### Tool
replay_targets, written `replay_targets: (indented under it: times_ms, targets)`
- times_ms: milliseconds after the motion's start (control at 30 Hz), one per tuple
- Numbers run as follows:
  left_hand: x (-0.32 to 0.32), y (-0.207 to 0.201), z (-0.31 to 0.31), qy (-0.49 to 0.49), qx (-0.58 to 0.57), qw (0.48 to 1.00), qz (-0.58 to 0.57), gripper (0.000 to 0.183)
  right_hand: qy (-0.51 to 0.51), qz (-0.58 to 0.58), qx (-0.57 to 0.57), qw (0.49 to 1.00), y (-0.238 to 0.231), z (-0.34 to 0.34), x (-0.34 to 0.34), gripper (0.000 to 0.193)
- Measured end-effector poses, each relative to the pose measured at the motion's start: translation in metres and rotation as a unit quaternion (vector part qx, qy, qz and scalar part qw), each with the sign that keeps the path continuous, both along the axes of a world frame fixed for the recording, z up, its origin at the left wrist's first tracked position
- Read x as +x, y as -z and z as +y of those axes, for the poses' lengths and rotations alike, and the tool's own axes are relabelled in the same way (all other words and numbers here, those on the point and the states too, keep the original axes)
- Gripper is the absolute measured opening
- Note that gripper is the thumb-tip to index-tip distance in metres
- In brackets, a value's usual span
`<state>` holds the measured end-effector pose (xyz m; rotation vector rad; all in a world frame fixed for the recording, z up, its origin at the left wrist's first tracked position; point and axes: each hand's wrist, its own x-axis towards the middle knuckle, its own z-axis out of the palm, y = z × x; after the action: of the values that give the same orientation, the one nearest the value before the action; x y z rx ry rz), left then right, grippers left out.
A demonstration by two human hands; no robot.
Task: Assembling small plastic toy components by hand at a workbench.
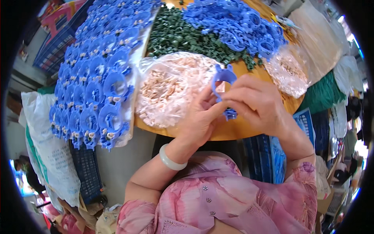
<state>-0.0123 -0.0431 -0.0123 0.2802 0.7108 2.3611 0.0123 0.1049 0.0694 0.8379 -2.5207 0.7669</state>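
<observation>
In front of my chest, above the table's near edge, my left hand [199, 121] is closed round a blue plastic ring part [223, 72] with two small knobs on top. Its round opening stands upright and its lower end shows below my fingers. My right hand [260, 102] meets it from the right, fingers bent and pinched together at the ring's lower side. Whatever its fingertips pinch is hidden. Just left of my hands lies a clear plastic bag [187, 62] of small pale pinkish pieces [160, 90].
A board [137, 64] at the left bears rows of blue ring parts [113, 85] with small pale pieces on them. Farther back are heaps of dark green pieces [171, 33] and loose blue parts [237, 21]. Another bag of pale pieces [288, 72] lies right on the wooden table [230, 132].
</observation>
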Motion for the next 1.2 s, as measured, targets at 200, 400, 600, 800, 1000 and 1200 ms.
replay_targets:
  times_ms: [200, 400, 600, 800, 1000, 1200]
  targets:
    - [0.000, 0.023, 0.001, -0.024, -0.052, 0.998, 0.033, 0.030, -0.142, 0.002, 0.182, 0.973, -0.003, -0.052, -0.064, 0.015]
    - [0.003, 0.008, 0.000, -0.036, -0.005, 0.999, -0.007, 0.025, -0.164, -0.070, 0.360, 0.916, 0.026, -0.092, -0.112, 0.012]
    - [-0.001, 0.023, -0.001, 0.007, 0.047, 0.998, 0.048, 0.033, -0.166, -0.052, 0.332, 0.927, 0.018, -0.090, -0.115, 0.009]
    - [-0.003, 0.018, -0.002, 0.002, 0.052, 0.998, 0.041, 0.044, -0.171, -0.124, 0.143, 0.967, 0.008, -0.069, -0.110, 0.015]
    - [-0.002, 0.011, -0.003, 0.015, -0.001, 0.999, 0.040, 0.047, -0.129, -0.286, -0.015, 0.949, -0.011, -0.057, -0.101, 0.007]
    - [0.000, 0.007, -0.003, 0.028, 0.054, 0.998, -0.008, 0.053, -0.100, -0.259, -0.164, 0.947, -0.023, -0.033, -0.077, 0.007]
